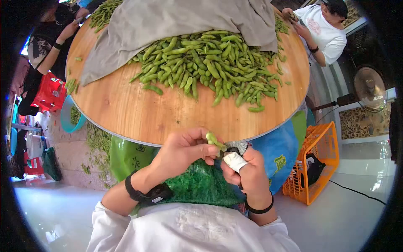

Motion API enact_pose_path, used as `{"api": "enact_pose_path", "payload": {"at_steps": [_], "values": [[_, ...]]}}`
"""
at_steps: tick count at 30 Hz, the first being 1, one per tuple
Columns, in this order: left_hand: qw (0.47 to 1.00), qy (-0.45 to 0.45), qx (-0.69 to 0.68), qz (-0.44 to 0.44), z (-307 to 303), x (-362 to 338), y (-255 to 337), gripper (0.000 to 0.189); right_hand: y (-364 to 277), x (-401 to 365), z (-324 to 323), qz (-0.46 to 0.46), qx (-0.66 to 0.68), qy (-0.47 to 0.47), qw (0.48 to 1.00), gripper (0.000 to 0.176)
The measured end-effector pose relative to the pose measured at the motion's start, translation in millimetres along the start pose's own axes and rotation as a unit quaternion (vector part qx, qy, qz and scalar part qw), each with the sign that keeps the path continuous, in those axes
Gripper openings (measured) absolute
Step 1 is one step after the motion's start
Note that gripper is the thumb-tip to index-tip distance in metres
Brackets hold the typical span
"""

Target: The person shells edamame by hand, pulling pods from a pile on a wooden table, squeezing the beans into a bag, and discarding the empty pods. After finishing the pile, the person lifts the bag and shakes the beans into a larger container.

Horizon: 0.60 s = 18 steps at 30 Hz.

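Below the near edge of the round wooden table [138, 113], my left hand [182, 149] pinches a green pod [213, 140] between thumb and fingers. Close beside it on the right, my right hand [252, 168] is closed round a small tool with a white-wrapped part [234, 161]; its dark tip is at the pod, partly hidden by the fingers. A heap of green pods [201, 63] lies on the table, its far side under a grey cloth [176, 19]. Green mesh material [201, 182] lies beneath my hands.
One person in white [323, 33] is at the right; another in dark clothes [42, 46] is at the left. An orange crate [312, 164], a fan [369, 88], a blue bag [275, 153], a teal basin [69, 119] and a red crate [49, 94] surround the table.
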<state>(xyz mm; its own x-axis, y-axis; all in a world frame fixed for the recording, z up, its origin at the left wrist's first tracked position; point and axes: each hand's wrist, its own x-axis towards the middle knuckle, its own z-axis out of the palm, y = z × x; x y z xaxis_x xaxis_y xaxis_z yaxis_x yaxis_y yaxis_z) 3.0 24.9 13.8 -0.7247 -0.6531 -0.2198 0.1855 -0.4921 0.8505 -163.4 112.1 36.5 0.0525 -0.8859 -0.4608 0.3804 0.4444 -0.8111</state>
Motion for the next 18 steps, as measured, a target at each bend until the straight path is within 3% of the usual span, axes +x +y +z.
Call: {"api": "enact_pose_path", "payload": {"at_steps": [2, 3, 4, 6, 9, 12, 16, 18], "values": [[0.999, 0.019, 0.025, 0.019, 4, 1, -2, 0.017, 6, 6, -3, 0.019, 0.045, -0.018, 0.999, 0.021], [0.997, 0.039, 0.049, 0.035, 7, 0, -4, 0.017, 11, 12, -3, -0.144, -0.166, 0.021, 0.975, 0.025], [0.997, 0.038, 0.049, 0.035, 7, -2, -4, 0.017, 12, 16, -2, -0.295, -0.364, 0.059, 0.881, 0.029], [0.955, 0.047, 0.271, 0.107, 10, -4, -3, 0.025, -2, 7, 3, -0.268, -0.395, 0.093, 0.874, 0.030], [0.955, 0.059, 0.276, 0.097, 19, -10, 0, 0.029, -11, 7, 6, -0.220, -0.422, 0.142, 0.868, 0.021], [0.938, 0.042, 0.317, 0.130, 15, -10, -2, 0.030, -6, 10, -3, -0.165, -0.271, 0.082, 0.945, 0.011], [0.941, 0.003, 0.294, 0.165, 11, -12, -9, 0.028, -13, 10, -7, -0.082, -0.198, 0.048, 0.976, 0.005], [0.920, -0.024, 0.321, 0.224, 11, -11, -10, 0.025, -16, 11, -10, -0.062, -0.069, -0.022, 0.996, 0.008]]}}
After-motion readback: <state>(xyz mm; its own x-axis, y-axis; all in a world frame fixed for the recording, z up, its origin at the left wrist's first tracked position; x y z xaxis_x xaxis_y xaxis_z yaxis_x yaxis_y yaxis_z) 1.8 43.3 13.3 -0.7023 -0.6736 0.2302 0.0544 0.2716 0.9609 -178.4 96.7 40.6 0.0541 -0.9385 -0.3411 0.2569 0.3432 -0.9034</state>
